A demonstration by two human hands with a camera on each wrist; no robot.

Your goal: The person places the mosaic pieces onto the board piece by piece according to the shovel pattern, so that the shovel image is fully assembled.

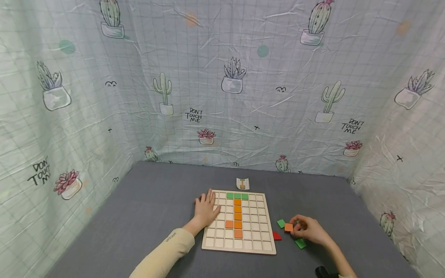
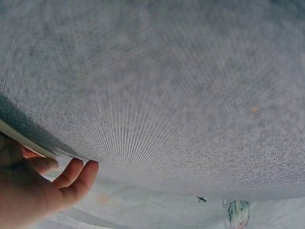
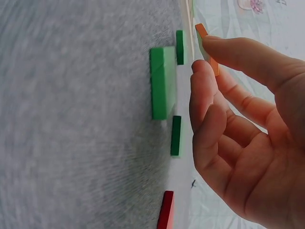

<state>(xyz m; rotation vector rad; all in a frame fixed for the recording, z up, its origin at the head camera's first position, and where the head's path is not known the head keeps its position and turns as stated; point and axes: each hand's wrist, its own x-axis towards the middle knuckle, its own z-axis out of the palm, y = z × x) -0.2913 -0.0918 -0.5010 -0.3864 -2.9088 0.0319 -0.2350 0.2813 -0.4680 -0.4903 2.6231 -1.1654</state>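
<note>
A wooden grid board (image 1: 257, 243) lies on the grey table, with green tiles (image 1: 237, 196) in its top row and a column of orange tiles (image 1: 238, 209) below them. One more orange tile (image 1: 229, 224) sits left of that column. My left hand (image 1: 205, 211) rests on the board's left edge, its fingers loosely extended in the left wrist view. Right of the board, my right hand (image 1: 309, 230) pinches an orange square tile (image 3: 201, 31) between thumb and fingers, raised off the table. Loose green tiles (image 3: 164, 83) lie around and beneath that hand, one partly hidden.
A red tile (image 1: 276, 236) lies against the board's right edge. Behind the board is a small card (image 1: 242, 184) printed with a coloured grid pattern. Cactus-print cloth (image 1: 243, 116) hangs around the table's back and sides. A dark strap (image 1: 323, 272) shows near the right wrist.
</note>
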